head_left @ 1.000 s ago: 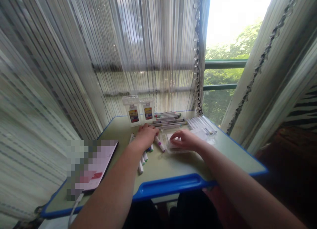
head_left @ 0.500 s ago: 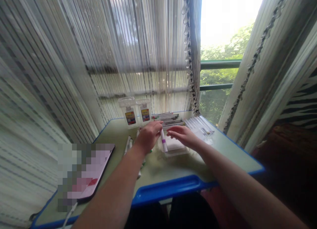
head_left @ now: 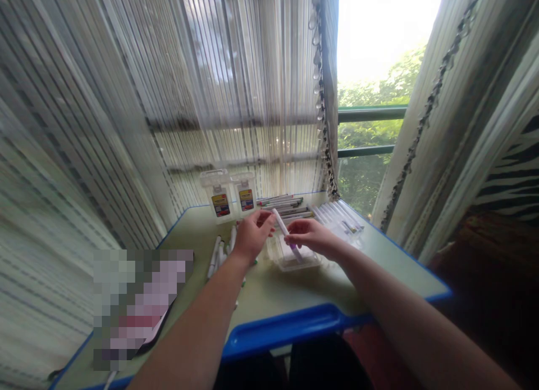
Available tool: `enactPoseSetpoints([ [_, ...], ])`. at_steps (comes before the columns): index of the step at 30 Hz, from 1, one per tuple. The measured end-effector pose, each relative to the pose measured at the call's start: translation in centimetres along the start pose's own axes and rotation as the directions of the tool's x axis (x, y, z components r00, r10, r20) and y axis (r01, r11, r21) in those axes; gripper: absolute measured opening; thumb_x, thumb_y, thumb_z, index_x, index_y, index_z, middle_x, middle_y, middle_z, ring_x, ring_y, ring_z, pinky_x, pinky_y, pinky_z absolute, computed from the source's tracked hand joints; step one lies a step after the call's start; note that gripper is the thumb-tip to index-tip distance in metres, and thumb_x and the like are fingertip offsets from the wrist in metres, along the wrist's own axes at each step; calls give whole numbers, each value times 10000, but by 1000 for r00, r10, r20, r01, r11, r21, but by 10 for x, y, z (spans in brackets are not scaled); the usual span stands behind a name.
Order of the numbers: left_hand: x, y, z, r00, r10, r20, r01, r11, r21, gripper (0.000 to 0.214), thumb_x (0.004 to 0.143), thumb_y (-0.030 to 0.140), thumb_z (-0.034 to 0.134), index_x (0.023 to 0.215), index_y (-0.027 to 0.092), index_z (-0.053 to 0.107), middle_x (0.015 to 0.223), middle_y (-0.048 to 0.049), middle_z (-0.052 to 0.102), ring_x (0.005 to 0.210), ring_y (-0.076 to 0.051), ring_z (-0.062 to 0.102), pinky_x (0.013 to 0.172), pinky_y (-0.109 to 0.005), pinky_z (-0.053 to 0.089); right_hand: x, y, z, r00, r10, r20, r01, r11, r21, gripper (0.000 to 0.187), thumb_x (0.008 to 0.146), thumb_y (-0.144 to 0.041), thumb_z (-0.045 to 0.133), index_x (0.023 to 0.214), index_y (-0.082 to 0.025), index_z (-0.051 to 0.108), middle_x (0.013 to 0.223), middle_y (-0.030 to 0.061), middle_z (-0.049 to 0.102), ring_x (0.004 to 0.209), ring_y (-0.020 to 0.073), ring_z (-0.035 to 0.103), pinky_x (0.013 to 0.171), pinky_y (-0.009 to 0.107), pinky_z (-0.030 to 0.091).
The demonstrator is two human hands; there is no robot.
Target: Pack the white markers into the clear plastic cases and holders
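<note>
A white marker with a purple band (head_left: 281, 223) is tilted between my two hands, over a clear plastic case (head_left: 309, 264). My right hand (head_left: 307, 232) pinches it around the middle. At its upper end are the fingers of my left hand (head_left: 255, 231), closed on the barrel. The marker's lower end hangs above the white inside of the case. Left of my left hand, several white markers (head_left: 215, 255) lie on the table, partly hidden by my forearm.
More markers (head_left: 280, 200) lie in a pile behind my hands. A row of white markers (head_left: 337, 214) rests in clear plastic at the right. Two clear lids with labels (head_left: 221, 202) stand at the back. A blurred-out tablet-like device (head_left: 147, 305) lies at the left on the table (head_left: 290, 300).
My right hand has moved in and taken hold of the marker. The marker has tilted further, its lower end swinging right. My left hand has stayed at its upper end.
</note>
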State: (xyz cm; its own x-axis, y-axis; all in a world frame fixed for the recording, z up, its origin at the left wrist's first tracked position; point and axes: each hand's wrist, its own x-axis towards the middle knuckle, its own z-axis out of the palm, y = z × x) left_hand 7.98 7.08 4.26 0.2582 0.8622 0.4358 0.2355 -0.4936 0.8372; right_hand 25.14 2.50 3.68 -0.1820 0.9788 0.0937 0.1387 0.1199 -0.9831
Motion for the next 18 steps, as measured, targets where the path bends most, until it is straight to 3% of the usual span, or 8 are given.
enactPoseSetpoints([
  [3,1,3,2,984,-106,145,138,962,-233,397,693,492,684,843,129,626,747,-51,659,598,-140,615,523,-257,487,0,1,2,1000,-7,6,7,1000,-10,397,563,-440,820,741,-149,616,627,-19,627,555,80,523,534,222,371],
  [5,0,5,3,975,-151,163,195,934,-299,440,623,506,737,818,127,626,695,-31,642,569,-123,595,496,-236,457,0,1,3,999,-4,33,4,1000,-9,423,550,-464,823,742,-147,619,640,-15,633,568,86,534,552,230,389],
  [10,-1,7,5,959,-203,196,262,898,-353,430,617,517,731,776,131,626,594,7,596,477,-83,517,430,-206,363,-5,-1,0,985,-20,174,17,1000,19,420,582,-476,808,784,-139,660,688,2,652,601,94,551,561,228,392],
  [18,-2,8,3,955,-220,198,282,879,-383,427,594,494,745,794,136,629,568,34,558,458,-64,465,430,-204,324,-7,-4,0,969,-9,248,-13,996,88,353,600,-414,814,737,-124,666,688,17,675,574,86,544,526,218,386],
])
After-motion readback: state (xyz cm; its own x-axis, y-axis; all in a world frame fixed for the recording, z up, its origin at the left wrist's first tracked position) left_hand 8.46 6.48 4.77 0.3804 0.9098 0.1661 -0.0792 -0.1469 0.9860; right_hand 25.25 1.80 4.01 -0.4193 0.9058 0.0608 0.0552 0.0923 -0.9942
